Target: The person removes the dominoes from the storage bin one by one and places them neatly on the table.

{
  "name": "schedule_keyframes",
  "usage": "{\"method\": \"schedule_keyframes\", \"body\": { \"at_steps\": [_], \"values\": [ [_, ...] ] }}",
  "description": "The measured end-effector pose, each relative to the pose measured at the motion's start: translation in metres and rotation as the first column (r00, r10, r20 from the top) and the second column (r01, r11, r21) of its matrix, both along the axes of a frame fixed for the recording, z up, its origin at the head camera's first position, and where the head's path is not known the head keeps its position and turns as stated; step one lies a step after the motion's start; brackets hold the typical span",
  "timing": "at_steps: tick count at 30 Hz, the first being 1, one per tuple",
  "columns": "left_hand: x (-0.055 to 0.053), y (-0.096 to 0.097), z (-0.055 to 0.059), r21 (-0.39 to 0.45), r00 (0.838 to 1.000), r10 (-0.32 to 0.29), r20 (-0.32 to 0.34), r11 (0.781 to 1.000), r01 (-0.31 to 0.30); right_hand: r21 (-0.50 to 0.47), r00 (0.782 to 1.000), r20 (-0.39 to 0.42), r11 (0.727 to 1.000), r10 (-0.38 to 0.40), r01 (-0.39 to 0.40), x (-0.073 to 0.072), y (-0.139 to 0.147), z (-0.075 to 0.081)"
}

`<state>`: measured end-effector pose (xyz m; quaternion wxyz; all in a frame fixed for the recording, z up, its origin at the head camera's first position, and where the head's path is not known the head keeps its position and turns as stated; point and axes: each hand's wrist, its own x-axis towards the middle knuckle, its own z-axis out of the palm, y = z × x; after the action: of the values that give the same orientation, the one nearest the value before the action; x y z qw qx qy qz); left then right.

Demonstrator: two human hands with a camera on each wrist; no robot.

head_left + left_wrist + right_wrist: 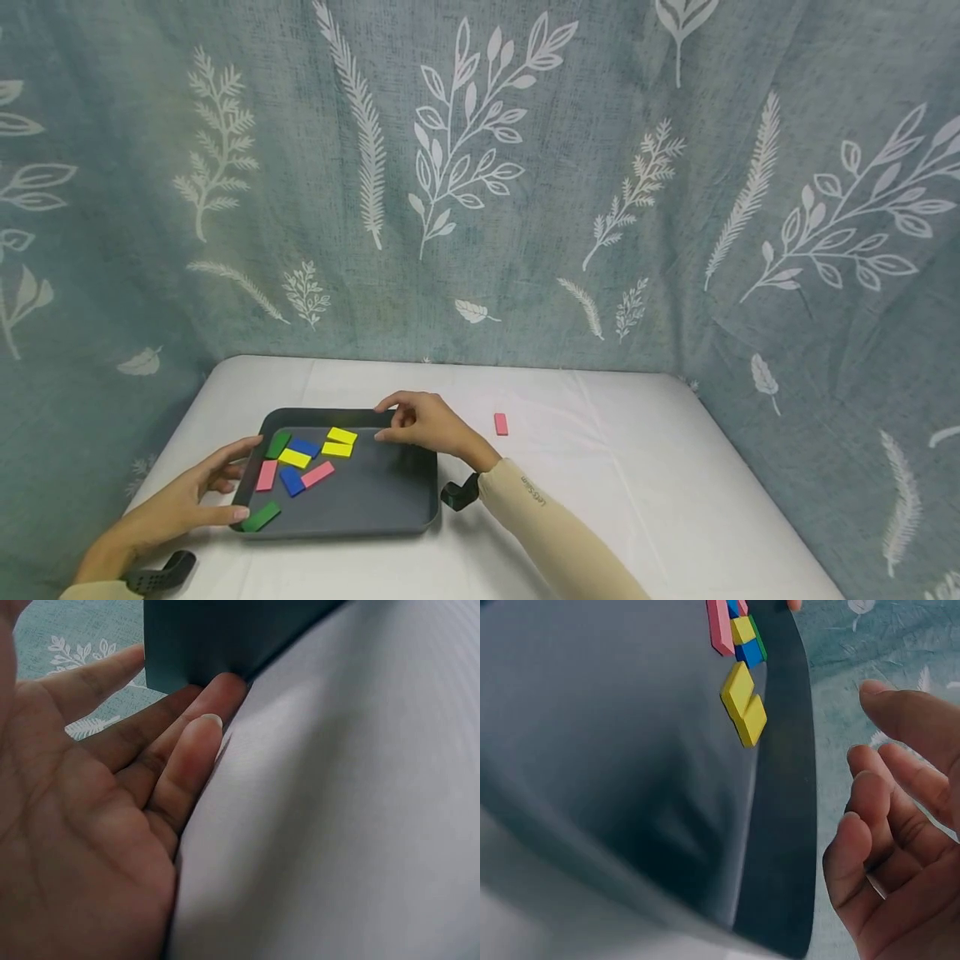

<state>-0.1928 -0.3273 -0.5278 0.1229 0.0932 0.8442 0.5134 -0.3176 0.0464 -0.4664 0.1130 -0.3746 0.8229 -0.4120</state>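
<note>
White tabletop (645,458) bears a dark-grey, round-cornered tray (375,500).

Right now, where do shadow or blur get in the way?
Head: blocks fairly crisp, soft shadow beside the right sleeve; left wrist: a broad soft shadow across the white table; right wrist: the tray has a blurred near rim and a dark floor patch, shadow or reflection unclear.

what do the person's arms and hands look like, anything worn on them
The left hand and right hand are gloveless. The left sleeve and right sleeve are beige, the right with small dark lettering. Each wrist carries a black device.
</note>
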Motion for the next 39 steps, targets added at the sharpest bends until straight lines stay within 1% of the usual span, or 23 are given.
{"method": "schedule_keyframes", "body": {
  "at_steps": [8,16,25,29,33,36,39],
  "values": [
    [0.0,0.002,0.0,-0.017,1.0,0.004,0.002,1.0,-0.004,0.064,1.0,-0.012,0.998,0.026,-0.026,0.002,-0.02,-0.006],
    [0.001,0.003,-0.003,-0.035,1.0,0.012,0.012,0.999,-0.012,0.115,1.0,-0.02,0.993,0.023,-0.021,0.005,-0.035,-0.009],
    [0.002,0.002,-0.003,-0.019,1.0,0.016,0.024,1.0,-0.015,0.179,1.0,-0.021,0.984,0.02,-0.016,0.004,-0.051,-0.018],
    [0.002,0.003,-0.003,-0.029,1.0,0.017,0.02,0.999,-0.016,0.2,1.0,-0.021,0.98,0.023,-0.019,0.003,-0.055,-0.022],
    [0.001,0.003,-0.003,-0.038,1.0,0.017,-0.001,0.999,-0.017,0.22,1.0,-0.008,0.976,-0.001,0.002,0.001,-0.057,-0.027],
    [0.001,0.002,-0.001,-0.035,1.0,0.012,-0.011,0.999,-0.013,0.243,0.999,-0.02,0.969,-0.028,0.032,-0.001,-0.058,-0.032],
    [0.001,0.002,0.0,-0.024,1.0,0.01,-0.006,1.0,-0.01,0.271,0.998,-0.034,0.961,-0.054,0.061,-0.003,-0.059,-0.036]
  ]
}}
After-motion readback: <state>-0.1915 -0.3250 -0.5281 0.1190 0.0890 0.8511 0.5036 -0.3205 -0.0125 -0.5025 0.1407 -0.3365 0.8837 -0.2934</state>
